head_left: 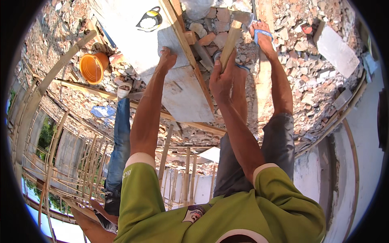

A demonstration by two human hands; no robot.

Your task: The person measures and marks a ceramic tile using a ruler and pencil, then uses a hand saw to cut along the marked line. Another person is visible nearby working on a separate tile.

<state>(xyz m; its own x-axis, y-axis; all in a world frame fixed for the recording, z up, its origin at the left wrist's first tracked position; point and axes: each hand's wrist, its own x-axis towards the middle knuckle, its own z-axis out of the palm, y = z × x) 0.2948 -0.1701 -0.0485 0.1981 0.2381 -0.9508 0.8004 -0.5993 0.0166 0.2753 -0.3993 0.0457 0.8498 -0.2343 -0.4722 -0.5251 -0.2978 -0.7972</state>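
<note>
My left hand is closed, its knuckles over a pale wooden panel; whatever its fingers may pinch is hidden. Along the panel's right side runs a timber strip. My right hand grips a stout, squared piece of wood that slants up and away. A grey metal plate shows by the wood's far end; I cannot tell whether the two are joined. Higher up on the panel's sunlit part lies a black, teardrop-shaped item with yellow and white parts.
Broken brick and rubble cover the ground, with an orange bucket at the left. Another person's jeans-clad leg is close on my left. A bamboo pole curves along that side, and a pale slab lies at the right.
</note>
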